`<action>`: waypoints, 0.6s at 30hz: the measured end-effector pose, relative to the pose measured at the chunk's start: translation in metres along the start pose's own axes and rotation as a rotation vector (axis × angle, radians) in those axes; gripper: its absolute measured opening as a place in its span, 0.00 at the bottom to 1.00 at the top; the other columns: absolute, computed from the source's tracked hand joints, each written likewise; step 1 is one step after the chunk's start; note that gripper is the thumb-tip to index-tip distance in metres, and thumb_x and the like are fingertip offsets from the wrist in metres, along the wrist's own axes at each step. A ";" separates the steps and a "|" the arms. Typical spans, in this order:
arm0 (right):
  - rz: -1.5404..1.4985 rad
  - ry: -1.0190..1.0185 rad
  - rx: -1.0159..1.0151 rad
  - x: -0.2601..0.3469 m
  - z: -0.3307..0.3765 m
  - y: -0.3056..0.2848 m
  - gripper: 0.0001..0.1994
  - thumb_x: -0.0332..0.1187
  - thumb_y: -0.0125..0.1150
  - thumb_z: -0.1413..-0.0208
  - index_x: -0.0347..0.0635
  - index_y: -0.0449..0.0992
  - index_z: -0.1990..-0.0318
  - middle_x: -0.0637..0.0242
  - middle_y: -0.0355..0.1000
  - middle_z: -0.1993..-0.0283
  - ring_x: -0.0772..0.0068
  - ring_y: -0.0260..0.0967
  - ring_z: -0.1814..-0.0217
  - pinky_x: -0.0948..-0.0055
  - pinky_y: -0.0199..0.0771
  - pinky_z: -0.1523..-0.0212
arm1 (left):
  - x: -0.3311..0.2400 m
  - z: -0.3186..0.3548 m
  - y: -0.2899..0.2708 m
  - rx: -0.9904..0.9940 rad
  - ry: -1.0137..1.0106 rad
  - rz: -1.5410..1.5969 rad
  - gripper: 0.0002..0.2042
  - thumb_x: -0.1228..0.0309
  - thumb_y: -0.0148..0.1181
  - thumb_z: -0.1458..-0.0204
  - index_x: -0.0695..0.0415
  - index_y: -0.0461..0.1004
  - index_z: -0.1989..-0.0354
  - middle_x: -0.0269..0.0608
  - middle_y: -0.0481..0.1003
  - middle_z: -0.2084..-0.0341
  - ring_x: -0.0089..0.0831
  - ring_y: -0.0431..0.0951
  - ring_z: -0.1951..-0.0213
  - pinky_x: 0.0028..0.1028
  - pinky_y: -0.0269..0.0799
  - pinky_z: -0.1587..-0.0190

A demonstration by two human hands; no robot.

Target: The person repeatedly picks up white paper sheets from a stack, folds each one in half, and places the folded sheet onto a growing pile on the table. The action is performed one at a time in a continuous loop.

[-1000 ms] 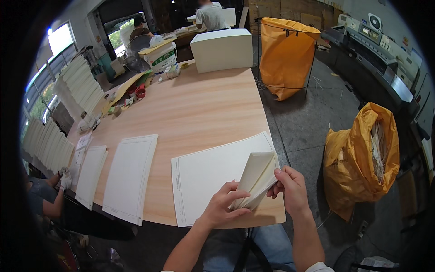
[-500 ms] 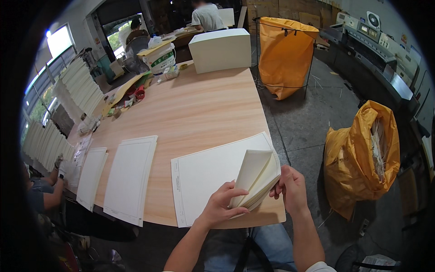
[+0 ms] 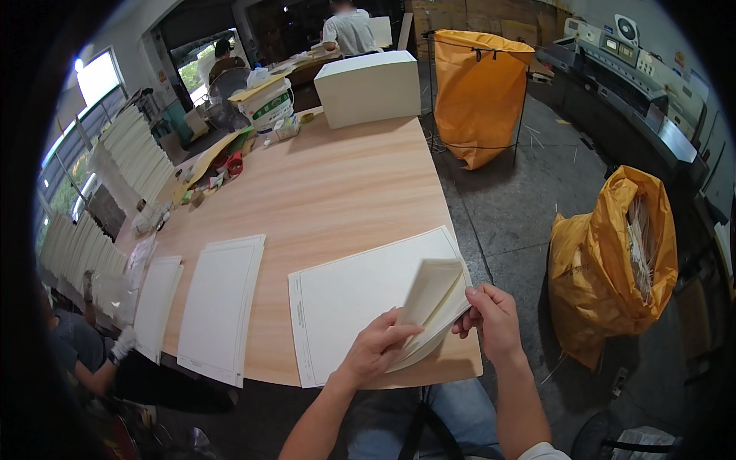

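Low in the frame, right of centre, the left hand presses flat on a stack of cream paper sheets lying on the wooden table. The right hand pinches the lifted right edge of several sheets, curling them upward. Two more paper stacks lie to the left. An orange bag stands at right.

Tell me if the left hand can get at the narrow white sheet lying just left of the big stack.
Probably yes: the left hand rests on the large cream paper stack, and only bare wooden table lies between it and the narrow white sheet.
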State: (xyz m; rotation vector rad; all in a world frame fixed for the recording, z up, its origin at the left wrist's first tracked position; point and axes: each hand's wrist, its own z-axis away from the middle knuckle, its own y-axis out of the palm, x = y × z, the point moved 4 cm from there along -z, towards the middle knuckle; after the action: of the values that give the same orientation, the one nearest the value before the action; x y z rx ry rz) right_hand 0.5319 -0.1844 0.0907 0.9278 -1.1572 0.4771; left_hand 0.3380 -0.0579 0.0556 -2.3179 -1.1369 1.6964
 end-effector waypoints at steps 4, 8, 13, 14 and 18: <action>-0.035 -0.021 -0.025 -0.003 0.000 0.001 0.18 0.37 0.57 0.27 0.45 0.68 0.74 0.67 0.72 0.78 0.74 0.75 0.77 0.74 0.74 0.75 | -0.016 -0.005 0.001 0.038 0.060 -0.098 0.23 0.70 0.77 0.47 0.49 0.81 0.42 0.47 0.76 0.40 0.47 0.77 0.39 0.55 0.62 0.27; -0.016 -0.023 -0.027 -0.006 0.001 0.000 0.18 0.38 0.57 0.27 0.45 0.68 0.73 0.67 0.71 0.78 0.74 0.75 0.77 0.75 0.74 0.75 | -0.004 -0.002 0.002 0.004 -0.042 0.020 0.24 0.66 0.82 0.53 0.50 0.83 0.45 0.46 0.79 0.46 0.48 0.79 0.41 0.53 0.63 0.27; 0.008 -0.117 -0.117 -0.008 0.012 -0.007 0.18 0.40 0.56 0.26 0.45 0.69 0.72 0.69 0.68 0.79 0.76 0.72 0.77 0.75 0.72 0.74 | -0.003 0.000 -0.001 -0.011 -0.178 0.035 0.23 0.66 0.82 0.53 0.51 0.83 0.47 0.48 0.81 0.50 0.49 0.80 0.44 0.49 0.63 0.25; 0.011 -0.137 -0.153 -0.012 0.016 -0.009 0.18 0.40 0.57 0.26 0.45 0.69 0.72 0.69 0.68 0.79 0.75 0.72 0.77 0.74 0.72 0.74 | -0.006 -0.001 -0.001 -0.008 -0.171 0.026 0.23 0.66 0.82 0.53 0.51 0.83 0.47 0.48 0.81 0.51 0.49 0.81 0.44 0.48 0.63 0.25; 0.647 -0.584 -0.503 -0.016 0.048 -0.012 0.15 0.38 0.65 0.34 0.42 0.70 0.70 0.63 0.70 0.75 0.66 0.75 0.71 0.65 0.74 0.71 | -0.011 -0.004 -0.002 -0.014 -0.158 -0.009 0.23 0.66 0.82 0.52 0.50 0.83 0.47 0.48 0.82 0.52 0.50 0.81 0.45 0.47 0.64 0.26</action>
State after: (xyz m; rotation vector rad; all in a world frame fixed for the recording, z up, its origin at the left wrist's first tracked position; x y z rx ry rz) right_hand 0.5077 -0.2286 0.0763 0.2250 -2.0163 0.4007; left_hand 0.3387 -0.0621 0.0670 -2.2164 -1.1854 1.9031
